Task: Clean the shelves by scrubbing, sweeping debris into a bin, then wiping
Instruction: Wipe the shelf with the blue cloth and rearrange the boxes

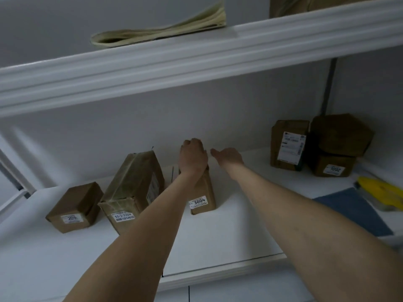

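Lower shelf bears six parcels; left hand grips one.

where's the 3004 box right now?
Head view: the 3004 box stands mid lower shelf, the left hand holding its top, just right of the big taped parcel.

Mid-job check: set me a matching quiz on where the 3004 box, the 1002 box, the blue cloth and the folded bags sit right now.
Things:
1. 3004 box
2. 1002 box
3. blue cloth
4. folded bags

Places:
A. on the upper shelf
B. beneath a second box
C. gripped at its top by the left hand
D. flat at the right end of the lower shelf

Pairs: 1-C, 2-B, 3-D, 4-A
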